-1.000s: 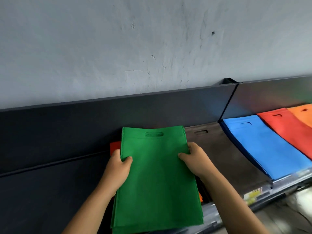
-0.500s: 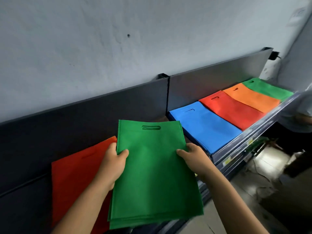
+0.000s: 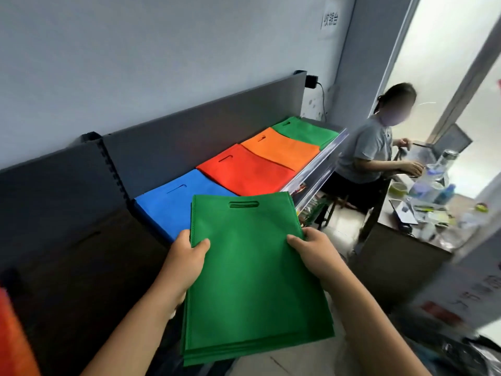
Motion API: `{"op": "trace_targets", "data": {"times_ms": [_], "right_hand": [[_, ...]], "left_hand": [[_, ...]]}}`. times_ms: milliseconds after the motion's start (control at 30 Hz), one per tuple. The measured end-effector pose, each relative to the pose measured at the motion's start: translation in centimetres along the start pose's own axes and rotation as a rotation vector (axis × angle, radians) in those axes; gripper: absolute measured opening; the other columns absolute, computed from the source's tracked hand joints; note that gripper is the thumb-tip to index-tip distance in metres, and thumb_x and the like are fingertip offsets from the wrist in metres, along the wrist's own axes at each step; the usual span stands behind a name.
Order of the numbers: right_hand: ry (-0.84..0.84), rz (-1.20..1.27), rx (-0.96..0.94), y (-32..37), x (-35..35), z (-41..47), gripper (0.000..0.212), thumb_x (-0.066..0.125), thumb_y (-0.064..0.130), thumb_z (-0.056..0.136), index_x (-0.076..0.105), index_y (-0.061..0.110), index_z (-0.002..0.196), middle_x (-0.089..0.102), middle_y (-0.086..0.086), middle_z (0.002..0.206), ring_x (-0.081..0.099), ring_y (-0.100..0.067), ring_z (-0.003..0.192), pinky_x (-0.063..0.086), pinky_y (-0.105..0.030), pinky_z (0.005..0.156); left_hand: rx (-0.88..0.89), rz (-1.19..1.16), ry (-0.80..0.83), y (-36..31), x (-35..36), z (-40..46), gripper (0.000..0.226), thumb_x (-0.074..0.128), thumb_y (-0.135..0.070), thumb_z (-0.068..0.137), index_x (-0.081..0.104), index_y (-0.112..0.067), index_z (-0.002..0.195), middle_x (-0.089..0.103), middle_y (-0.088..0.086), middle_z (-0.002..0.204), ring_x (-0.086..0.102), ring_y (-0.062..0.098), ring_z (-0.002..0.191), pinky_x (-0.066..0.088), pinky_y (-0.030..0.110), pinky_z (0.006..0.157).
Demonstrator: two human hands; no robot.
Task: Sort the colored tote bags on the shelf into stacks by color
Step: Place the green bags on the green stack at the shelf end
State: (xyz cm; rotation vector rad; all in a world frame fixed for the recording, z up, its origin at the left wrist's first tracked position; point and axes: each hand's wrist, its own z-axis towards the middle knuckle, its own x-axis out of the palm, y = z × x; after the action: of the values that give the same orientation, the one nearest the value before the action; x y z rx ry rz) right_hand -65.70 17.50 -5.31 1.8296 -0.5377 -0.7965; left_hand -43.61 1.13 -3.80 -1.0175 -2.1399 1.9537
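Note:
I hold a flat stack of green tote bags (image 3: 254, 272) in front of me, off the shelf, its cut-out handle pointing away. My left hand (image 3: 187, 259) grips its left edge and my right hand (image 3: 314, 253) grips its right edge, thumbs on top. On the shelf (image 3: 317, 172) lie stacks in a row: dark brown (image 3: 81, 256) nearest, then blue (image 3: 168, 204), red (image 3: 244, 172), orange (image 3: 282, 150) and green (image 3: 306, 131) at the far end. A red-orange bag (image 3: 13, 337) shows at the lower left edge.
A dark back panel (image 3: 189, 131) runs behind the shelf along a grey wall. To the right a seated person (image 3: 371, 156) works at a cluttered desk (image 3: 423, 213) with bottles and papers. Tiled floor (image 3: 341, 223) lies between shelf and desk.
The green stack has been lifted off the shelf and carried right along with my view. The blue, red, orange and far green stacks, the desk and the seated person have come into sight.

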Motion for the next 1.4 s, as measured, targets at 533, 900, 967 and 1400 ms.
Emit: {"op": "trace_targets", "data": {"times_ms": [533,900,967,1400], "right_hand": [[-0.191,0.117,0.072,-4.3,-17.7,10.4,0.02,0.071,0.028,0.1,0.065,0.018,0.117,0.081,-0.007,0.105,0.082,-0.027,0.084,0.066,-0.054,0.083],[-0.202,0.095,0.038,0.9,-19.3,27.5,0.027,0.071,0.022,0.101,0.06,0.017,0.124,0.08,-0.009,0.103,0.081,-0.024,0.08,0.067,-0.049,0.078],[-0.204,0.098,0.034,2.0,-19.6,30.9,0.026,0.071,0.022,0.1,0.061,0.018,0.123,0.081,-0.009,0.101,0.082,-0.025,0.08,0.067,-0.052,0.08],[-0.109,-0.016,0.024,6.1,-21.6,52.9,0.064,0.078,0.049,0.083,0.058,0.023,0.138,0.073,-0.008,0.125,0.081,-0.025,0.087,0.067,-0.049,0.08]], "left_hand": [[0.094,0.038,0.178,-9.1,19.8,9.5,0.012,0.06,-0.023,0.099,0.061,-0.025,0.111,0.073,0.0,0.105,0.071,0.025,0.094,0.06,0.052,0.087],[0.098,0.0,0.151,-14.0,25.1,26.3,0.01,0.06,-0.016,0.099,0.06,-0.018,0.109,0.072,0.008,0.103,0.07,0.032,0.094,0.059,0.053,0.082],[0.097,-0.014,0.152,-15.1,25.8,29.2,0.012,0.06,-0.017,0.099,0.06,-0.018,0.111,0.072,0.006,0.106,0.071,0.028,0.094,0.06,0.052,0.084],[0.031,-0.011,0.059,-20.3,31.5,45.7,0.011,0.059,-0.014,0.098,0.06,-0.018,0.108,0.072,0.003,0.104,0.07,0.021,0.091,0.056,0.034,0.073]]}}
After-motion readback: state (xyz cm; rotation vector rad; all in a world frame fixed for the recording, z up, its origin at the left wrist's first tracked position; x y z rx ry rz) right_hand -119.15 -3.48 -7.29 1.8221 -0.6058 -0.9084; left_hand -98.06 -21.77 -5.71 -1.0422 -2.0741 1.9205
